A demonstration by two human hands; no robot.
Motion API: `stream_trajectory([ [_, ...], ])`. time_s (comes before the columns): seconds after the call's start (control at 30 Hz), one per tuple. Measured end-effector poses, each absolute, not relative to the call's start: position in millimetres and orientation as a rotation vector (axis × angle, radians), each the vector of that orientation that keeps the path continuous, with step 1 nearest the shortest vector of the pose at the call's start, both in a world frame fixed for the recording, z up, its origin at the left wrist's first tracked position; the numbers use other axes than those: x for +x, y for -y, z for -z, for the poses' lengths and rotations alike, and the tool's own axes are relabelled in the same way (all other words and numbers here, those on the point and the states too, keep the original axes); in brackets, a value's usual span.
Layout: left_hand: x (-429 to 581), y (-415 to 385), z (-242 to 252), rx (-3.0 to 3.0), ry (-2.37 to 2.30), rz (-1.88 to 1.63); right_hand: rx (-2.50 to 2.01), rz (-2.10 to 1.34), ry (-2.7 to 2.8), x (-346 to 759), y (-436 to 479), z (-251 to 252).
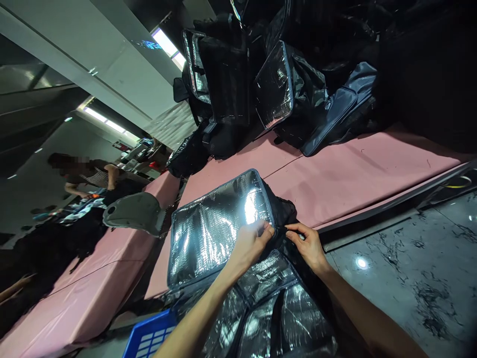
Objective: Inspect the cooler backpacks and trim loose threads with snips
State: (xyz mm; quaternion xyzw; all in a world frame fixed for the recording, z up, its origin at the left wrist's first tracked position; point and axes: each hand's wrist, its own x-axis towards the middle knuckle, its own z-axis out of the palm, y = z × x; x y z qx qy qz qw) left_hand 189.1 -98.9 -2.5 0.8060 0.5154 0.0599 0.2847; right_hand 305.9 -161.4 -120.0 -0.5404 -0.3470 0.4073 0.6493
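Silver panel (208,238) faces the camera, long axis rising rightward.

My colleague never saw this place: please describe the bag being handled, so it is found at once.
Find the pink table at right. At its near side, a bag shows a shiny silver, blue-edged panel. Unlike the bags piled behind, it has the left hand and right hand on it.
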Motion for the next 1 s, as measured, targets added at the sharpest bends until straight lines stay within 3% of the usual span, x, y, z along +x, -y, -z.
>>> stream_trajectory([
  [1.0, 187.7, 97.8, 5.9, 2.149, -1.360, -0.177, -1.108, -1.034, 0.716, 306.5, 161.1, 119.8],
])
